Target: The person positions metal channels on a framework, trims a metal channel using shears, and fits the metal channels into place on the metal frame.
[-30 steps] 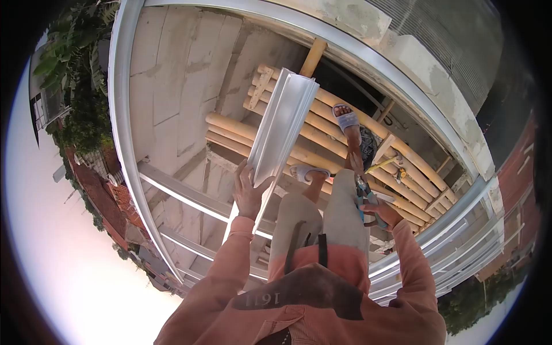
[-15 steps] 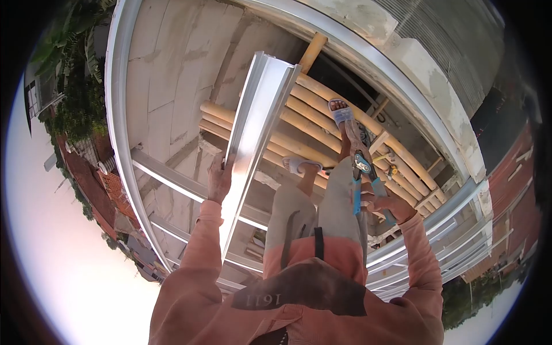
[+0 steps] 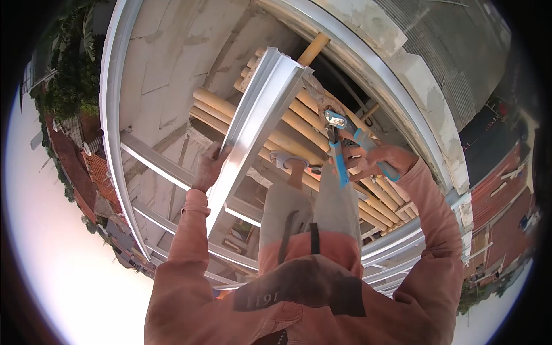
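Head view: the person's left hand point(image 3: 211, 168) is closed on the near-side edge of a long silver metal channel point(image 3: 253, 132), fingers bent over its lip. The channel slants from beneath that hand to an end well forward of it, in the space between the two hands. The right hand point(image 3: 374, 160) is wrapped around a pair of cutters point(image 3: 340, 165) with blue-and-grey handles — handles apart, head pointing forward of the knuckles. The cutters appear clear of the channel; whether their blades are parted cannot be told. Between the hands, and lower, a sandalled foot point(image 3: 287, 161) rests on round yellow poles point(image 3: 296, 142). A metal crossbar point(image 3: 158, 161) runs just outboard of the left hand — a pale block wall point(image 3: 172, 69) stands forward of it.
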The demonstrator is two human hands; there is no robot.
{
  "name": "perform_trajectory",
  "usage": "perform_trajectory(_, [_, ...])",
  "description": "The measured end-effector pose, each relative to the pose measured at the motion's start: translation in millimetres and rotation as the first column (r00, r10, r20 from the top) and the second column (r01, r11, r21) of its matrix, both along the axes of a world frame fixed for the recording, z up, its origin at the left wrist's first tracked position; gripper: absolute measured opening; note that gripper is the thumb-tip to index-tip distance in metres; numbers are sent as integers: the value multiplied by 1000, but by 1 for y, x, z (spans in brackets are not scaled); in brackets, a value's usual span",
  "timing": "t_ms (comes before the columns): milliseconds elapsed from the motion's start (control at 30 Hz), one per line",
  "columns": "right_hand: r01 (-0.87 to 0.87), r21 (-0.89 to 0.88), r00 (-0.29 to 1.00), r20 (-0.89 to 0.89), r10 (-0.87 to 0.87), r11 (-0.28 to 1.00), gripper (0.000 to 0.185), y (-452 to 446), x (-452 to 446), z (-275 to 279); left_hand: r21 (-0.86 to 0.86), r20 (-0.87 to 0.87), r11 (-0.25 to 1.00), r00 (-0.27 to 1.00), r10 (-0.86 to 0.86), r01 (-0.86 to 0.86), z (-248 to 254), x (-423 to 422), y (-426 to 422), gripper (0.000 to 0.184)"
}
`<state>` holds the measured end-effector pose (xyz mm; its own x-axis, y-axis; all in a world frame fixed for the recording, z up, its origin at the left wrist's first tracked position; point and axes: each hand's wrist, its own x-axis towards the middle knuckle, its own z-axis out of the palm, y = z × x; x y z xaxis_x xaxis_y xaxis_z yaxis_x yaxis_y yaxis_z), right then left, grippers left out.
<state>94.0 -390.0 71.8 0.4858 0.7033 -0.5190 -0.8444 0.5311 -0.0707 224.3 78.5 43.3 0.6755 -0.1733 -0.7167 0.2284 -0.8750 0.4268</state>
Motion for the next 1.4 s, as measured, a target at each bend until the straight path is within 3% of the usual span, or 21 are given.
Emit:
perform_trajectory(100, [-49,-17,999,10,49,999,83,-10,2,2,29,-88,1000,996,-8,11,14,7,-3,36])
perform_trajectory(200, [-77,-4,997,2,77,997,79,-21,3,11,-72,-94,997,995,27,-34,25,3,-20,33])
perform_trajectory(300, [-128,-10,992,-10,128,992,81,-28,-5,7,-60,339,950,901,-271,308,7,-13,-13,30])
perform_trajectory(400, [-136,-7,990,-40,136,991,88,-18,-4,4,13,188,995,977,-99,98,25,-36,-40,29])
perform_trajectory(433, [-116,-2,992,-48,116,993,87,-13,-7,3,116,221,981,959,-179,157,30,-41,-51,29])
perform_trajectory(667, [-2,35,996,-91,5,999,87,17,-29,-11,207,514,957,810,-283,203,13,-67,-44,30])
perform_trajectory(800, [21,16,996,-85,-19,1000,88,33,-29,-2,238,433,965,877,-207,110,14,-95,-45,54])
perform_trajectory(833, [45,29,995,-86,-42,999,90,36,-36,-11,248,409,961,885,-220,124,8,-112,-42,82])
perform_trajectory(933, [60,34,995,-86,-56,998,89,42,-46,-19,479,523,867,748,-410,141,7,-146,-61,104])
perform_trajectory(967, [58,27,996,-76,-56,998,88,41,-44,-21,530,471,839,781,-410,121,2,-144,-64,116])
perform_trajectory(1067, [26,6,999,-31,-26,1000,88,35,-46,-19,546,308,836,915,-262,56,-1,-121,-67,119])
perform_trajectory(1167, [2,-30,1000,-27,-3,1000,89,25,-48,-15,481,260,866,921,-289,136,16,-109,-61,110])
perform_trajectory(1267, [-20,-102,998,-62,14,995,64,11,-56,-8,388,175,891,930,-322,236,42,-91,-52,101])
perform_trajectory(1300, [45,-84,997,-54,-50,995,66,5,-53,5,352,144,895,929,-342,275,48,-87,-46,101])
perform_trajectory(1400, [4,-70,1000,0,-4,998,76,-8,-62,10,272,133,903,916,-379,334,59,-78,-36,99])
